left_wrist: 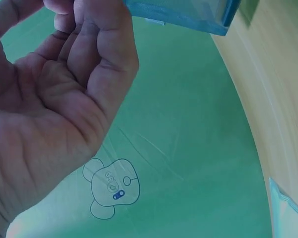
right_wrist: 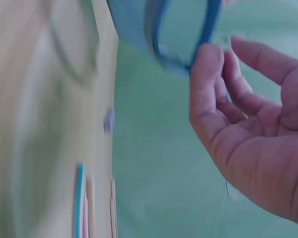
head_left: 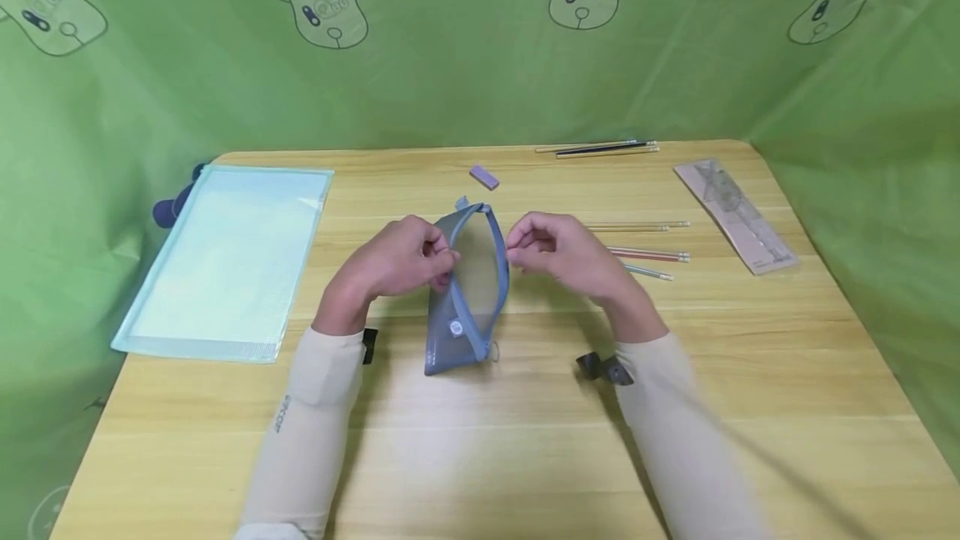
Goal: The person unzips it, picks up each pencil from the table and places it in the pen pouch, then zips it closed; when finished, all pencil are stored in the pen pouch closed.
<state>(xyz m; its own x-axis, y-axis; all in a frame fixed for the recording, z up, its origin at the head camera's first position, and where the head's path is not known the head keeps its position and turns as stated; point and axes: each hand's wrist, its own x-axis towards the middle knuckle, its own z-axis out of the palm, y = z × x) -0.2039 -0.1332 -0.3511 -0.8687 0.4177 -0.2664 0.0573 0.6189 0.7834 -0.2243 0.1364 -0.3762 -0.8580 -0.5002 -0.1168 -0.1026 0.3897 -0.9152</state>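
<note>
A grey-blue zip pouch (head_left: 453, 350) with mesh-like sides stands on the table, its zipped mouth spread wide. My left hand (head_left: 405, 261) pinches the left rim between thumb and fingers. In the left wrist view, the left hand (left_wrist: 64, 89) has its fingers curled in, with the pouch (left_wrist: 188, 22) partly behind them. My right hand (head_left: 566, 255) is at the opposite rim, fingers loosely bent. The right wrist view shows a fingertip of the right hand (right_wrist: 253, 119) right at the pouch's rim (right_wrist: 208, 25), the thumb apart from it.
A clear zip folder (head_left: 225, 261) lies at left, over a dark blue object (head_left: 167, 211). A purple eraser (head_left: 483, 177) lies behind the pouch. Several pencils (head_left: 607, 148) lie at the back, others (head_left: 648, 255) beyond my right hand. A packaged ruler set (head_left: 735, 215) lies far right.
</note>
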